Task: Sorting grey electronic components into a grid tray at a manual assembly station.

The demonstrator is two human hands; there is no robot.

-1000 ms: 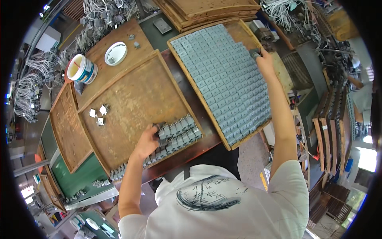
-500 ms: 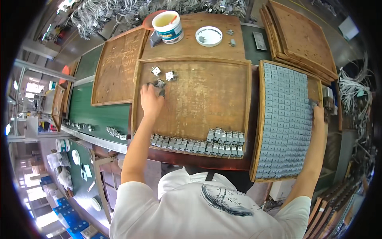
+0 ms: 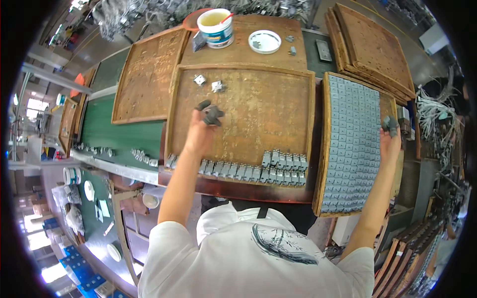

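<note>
My left hand [image 3: 199, 130], with dark covers on its fingertips, is raised over the near-left part of a shallow wooden tray [image 3: 243, 111]. Its fingers are closed round a small grey metal part [image 3: 214, 117]. Two silver-and-white metal parts [image 3: 217, 86] lie beyond it in the tray. Along the tray's near edge stand rows of grey box-shaped parts [image 3: 238, 171]. To the right, my right hand [image 3: 389, 144] is over the right side of a second wooden tray packed with grey rectangular pieces [image 3: 350, 144]. Pinched in its fingers is a small grey piece [image 3: 390, 126], partly hidden by the dark fingertips.
Behind the middle tray are a white bucket [image 3: 216, 31] with a red-handled tool and a round white lid [image 3: 264, 42]. Another wooden tray [image 3: 148, 77] lies at left on the green surface [image 3: 119, 139]. Stacked wooden trays [image 3: 372, 47] stand at back right.
My left hand has lifted a small metal part from near the two others and come toward me. My right hand has risen slightly from the packed tray's edge, a grey piece now showing.
</note>
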